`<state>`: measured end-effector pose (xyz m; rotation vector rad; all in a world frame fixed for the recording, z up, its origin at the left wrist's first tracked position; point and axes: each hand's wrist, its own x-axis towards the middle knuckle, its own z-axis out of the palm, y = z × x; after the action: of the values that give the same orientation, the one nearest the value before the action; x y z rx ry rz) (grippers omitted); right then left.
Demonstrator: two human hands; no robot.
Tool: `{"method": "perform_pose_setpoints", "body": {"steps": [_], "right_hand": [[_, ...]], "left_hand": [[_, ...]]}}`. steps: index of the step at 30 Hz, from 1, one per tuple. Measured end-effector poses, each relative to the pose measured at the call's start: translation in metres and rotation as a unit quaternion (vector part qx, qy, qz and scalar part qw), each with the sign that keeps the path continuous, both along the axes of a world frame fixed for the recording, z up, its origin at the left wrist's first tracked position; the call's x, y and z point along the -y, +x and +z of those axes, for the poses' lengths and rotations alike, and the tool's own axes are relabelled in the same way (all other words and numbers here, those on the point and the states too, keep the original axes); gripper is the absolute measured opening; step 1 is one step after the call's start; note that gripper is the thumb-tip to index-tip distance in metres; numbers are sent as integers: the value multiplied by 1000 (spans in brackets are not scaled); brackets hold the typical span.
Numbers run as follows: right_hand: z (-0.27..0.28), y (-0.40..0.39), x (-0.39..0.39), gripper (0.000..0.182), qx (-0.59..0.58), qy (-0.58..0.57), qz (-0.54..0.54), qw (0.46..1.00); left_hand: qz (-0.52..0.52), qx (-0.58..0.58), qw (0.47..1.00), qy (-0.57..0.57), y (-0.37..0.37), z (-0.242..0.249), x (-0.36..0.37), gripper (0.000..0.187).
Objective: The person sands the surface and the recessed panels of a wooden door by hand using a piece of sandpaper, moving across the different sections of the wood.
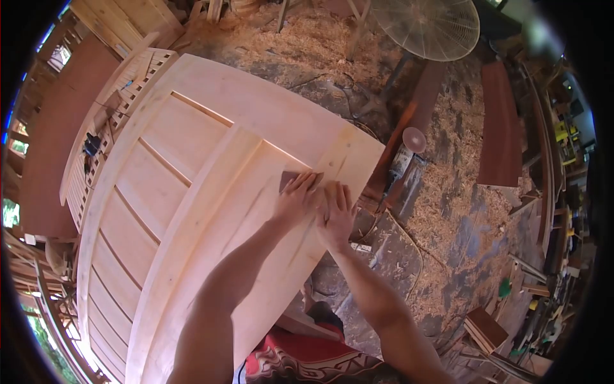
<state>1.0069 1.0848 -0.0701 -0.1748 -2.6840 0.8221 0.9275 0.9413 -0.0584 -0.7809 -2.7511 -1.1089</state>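
A large pale wooden panel [256,217] with raised rails and recessed sections lies in front of me. On its smooth border, my left hand [296,197] presses a dark brown piece of sandpaper [290,180] against the wood, fingers laid over it. The sandpaper's corners stick out on both sides of those fingers. Right beside it, my right hand [336,214] rests with fingers stretched out on the panel, close to its edge. Faint dark streaks run along the wood near both hands.
An angle grinder with a round disc [414,139] sits on a dark reddish board right of the panel. A large fan [427,25] stands at the back. Shavings cover the floor, where a cord [409,238] trails. A slatted wooden piece [121,115] lies beyond the panel's left end.
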Motion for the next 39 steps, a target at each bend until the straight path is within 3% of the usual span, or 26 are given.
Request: {"method": "perform_pose_setpoints", "body": {"steps": [2, 5, 8, 11, 14, 17, 20, 23, 26, 29, 35, 38, 39], "right_hand": [[0, -1, -1, 54, 10, -8, -5, 1000], [8, 2, 1, 54, 14, -8, -4, 1000], [9, 1, 0, 54, 27, -2, -6, 1000], [9, 0, 0, 53, 32, -9, -6, 999], [11, 1, 1, 51, 21, -20, -10, 1000], [14, 0, 0, 50, 33, -24, -10, 999], [9, 1, 1, 50, -2, -9, -12, 1000], [13, 1, 0, 50, 17, -13, -14, 1000], [11, 0, 2, 49, 1, -13, -22, 1000], [13, 1, 2, 47, 17, -18, -26, 999], [15, 2, 2, 46, -4, -18, -21, 1000], [18, 1, 2, 47, 8, -13, -22, 1000], [17, -5, 1, 47, -7, -7, -19, 1000]], "left_hand": [[-37, -10, 998, -52, 11, 11, 14, 40], [40, -7, 999, -24, -7, -10, -12, 43], [35, -14, 999, -32, 12, 23, -11, 43], [61, -87, 993, -53, 0, 10, -21, 39], [113, -14, 993, 13, 7, 19, -30, 37], [55, -100, 994, 4, 8, 2, -7, 37], [140, -32, 990, -7, -2, 14, -34, 36], [72, -81, 994, -25, 4, 12, -10, 32], [113, 95, 978, -149, -2, 36, -5, 28], [140, 193, 950, -200, -14, 92, -28, 26], [121, 146, 947, -261, -24, 61, -59, 29], [35, 194, 954, -227, -43, 85, -37, 31], [-10, 186, 974, -125, -47, 108, -30, 32]]}}
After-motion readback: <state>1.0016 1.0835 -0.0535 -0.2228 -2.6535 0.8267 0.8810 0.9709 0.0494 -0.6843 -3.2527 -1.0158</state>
